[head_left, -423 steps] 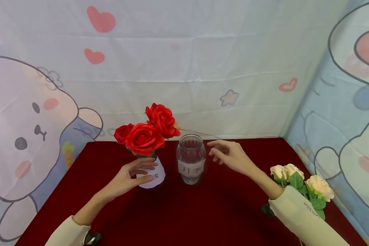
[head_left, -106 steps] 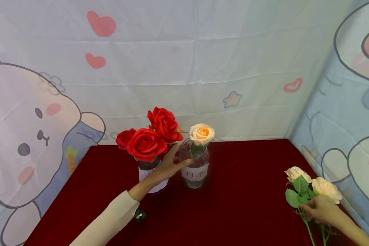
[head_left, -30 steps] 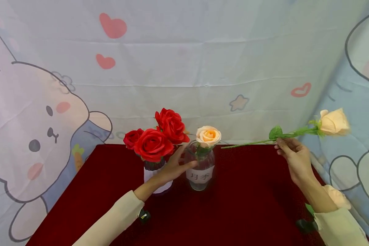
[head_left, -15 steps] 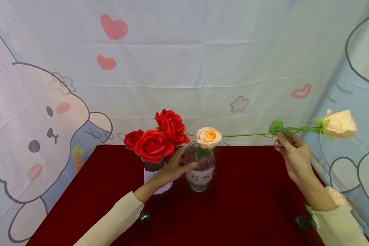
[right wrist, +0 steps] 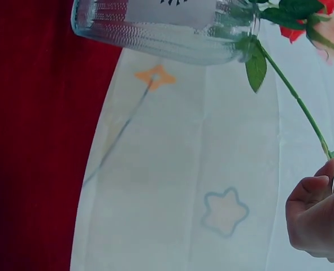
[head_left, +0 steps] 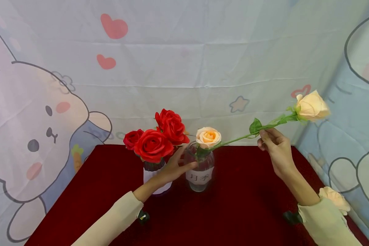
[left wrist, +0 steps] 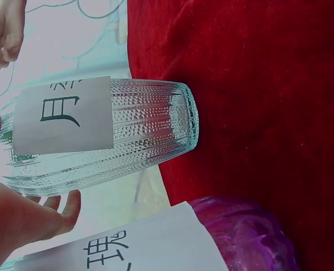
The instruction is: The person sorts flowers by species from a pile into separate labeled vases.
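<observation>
My left hand (head_left: 173, 167) grips the clear glass vase (head_left: 200, 176) near its neck, thumb in front and fingers behind. The vase stands upright, carries a white paper label, and one peach rose (head_left: 208, 137) is in it. With thumb and fingers my right hand (head_left: 278, 150) pinches the green stem of a cream rose (head_left: 312, 106), its bloom up to the right. That stem slants down left to the vase mouth; in the right wrist view, its lower end meets the rim of the glass vase (right wrist: 167, 34), close to a green leaf (right wrist: 256, 69).
Left of the glass vase, a purple vase (left wrist: 251, 237) with a white label holds several red roses (head_left: 153, 145). Another cream rose (head_left: 335, 199) lies at the right, partly behind my sleeve. Dark red cloth (head_left: 233, 205) covers the table, and a printed curtain (head_left: 172, 61) hangs behind.
The vase had no flower at first; a peach rose went in. My right hand took another rose from the right and has now moved left, its stem end tipping down to the vase mouth.
</observation>
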Demonstrator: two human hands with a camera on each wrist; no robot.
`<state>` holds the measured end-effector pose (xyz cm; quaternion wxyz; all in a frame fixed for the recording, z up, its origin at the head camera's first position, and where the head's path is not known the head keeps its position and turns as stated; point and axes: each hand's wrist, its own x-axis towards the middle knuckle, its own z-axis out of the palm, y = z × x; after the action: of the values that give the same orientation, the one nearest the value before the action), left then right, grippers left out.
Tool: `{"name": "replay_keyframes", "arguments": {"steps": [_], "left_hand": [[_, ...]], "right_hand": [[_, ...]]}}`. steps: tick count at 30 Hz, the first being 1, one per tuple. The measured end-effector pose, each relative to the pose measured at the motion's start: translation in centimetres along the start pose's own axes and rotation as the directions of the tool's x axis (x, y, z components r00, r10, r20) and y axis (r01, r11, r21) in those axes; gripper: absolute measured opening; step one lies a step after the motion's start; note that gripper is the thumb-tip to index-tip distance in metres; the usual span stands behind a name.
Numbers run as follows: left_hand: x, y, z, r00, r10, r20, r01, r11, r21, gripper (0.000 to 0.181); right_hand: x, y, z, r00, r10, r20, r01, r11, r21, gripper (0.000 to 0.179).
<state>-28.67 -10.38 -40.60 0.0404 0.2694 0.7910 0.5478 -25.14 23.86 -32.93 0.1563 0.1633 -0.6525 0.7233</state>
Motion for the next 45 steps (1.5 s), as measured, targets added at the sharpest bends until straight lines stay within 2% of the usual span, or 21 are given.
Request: {"name": "replay_keyframes", "arguments": {"steps": [4, 9, 12, 20, 24, 27, 30, 35, 40, 45], "left_hand": [[0.0, -0.1, 0.0, 1.000, 0.001, -0.001, -0.001, 1.000, 0.004, 0.084], [0.1, 0.0, 0.0, 1.000, -0.018, -0.003, 0.018, 1.000, 0.001, 0.084], [0.1, 0.0, 0.1, 1.000, -0.025, -0.003, 0.025, 1.000, -0.002, 0.083], [0.1, 0.0, 0.1, 1.000, -0.022, 0.000, 0.022, 1.000, 0.002, 0.083], [0.1, 0.1, 0.0, 1.000, -0.013, 0.002, 0.013, 1.000, 0.002, 0.082], [0.1, 0.0, 0.0, 1.000, -0.018, 0.004, 0.018, 1.000, 0.006, 0.079], [0.2, -0.1, 0.0, 1.000, -0.019, 0.005, 0.019, 1.000, 0.016, 0.077], [0.2, -0.2, 0.1, 1.000, -0.023, -0.003, 0.023, 0.999, 0.029, 0.077], [0.2, -0.3, 0.1, 1.000, -0.023, -0.016, 0.023, 0.999, 0.039, 0.078], [0.1, -0.3, 0.0, 0.999, -0.036, -0.017, 0.037, 0.999, 0.038, 0.079]], "right_hand": [[0.4, 0.1, 1.6, 0.999, -0.019, 0.038, 0.025, 0.988, -0.155, 0.018], [0.8, 1.0, 3.9, 0.990, -0.054, 0.130, 0.095, 0.937, -0.336, 0.019], [0.9, 1.7, 5.2, 0.978, -0.063, 0.197, 0.137, 0.912, -0.386, 0.027], [0.8, 3.4, 7.5, 0.940, -0.125, 0.317, 0.265, 0.853, -0.449, 0.022], [0.8, 4.0, 8.1, 0.920, -0.162, 0.357, 0.338, 0.791, -0.510, 0.026], [0.9, 4.3, 8.5, 0.895, -0.189, 0.404, 0.393, 0.762, -0.514, 0.026], [1.0, 4.5, 8.9, 0.876, -0.204, 0.438, 0.423, 0.762, -0.491, 0.022], [1.0, 4.5, 9.3, 0.862, -0.197, 0.467, 0.444, 0.738, -0.508, 0.018], [1.3, 4.4, 9.5, 0.864, -0.159, 0.479, 0.433, 0.721, -0.542, 0.023], [1.3, 4.3, 9.5, 0.865, -0.135, 0.484, 0.412, 0.741, -0.530, 0.023]]}}
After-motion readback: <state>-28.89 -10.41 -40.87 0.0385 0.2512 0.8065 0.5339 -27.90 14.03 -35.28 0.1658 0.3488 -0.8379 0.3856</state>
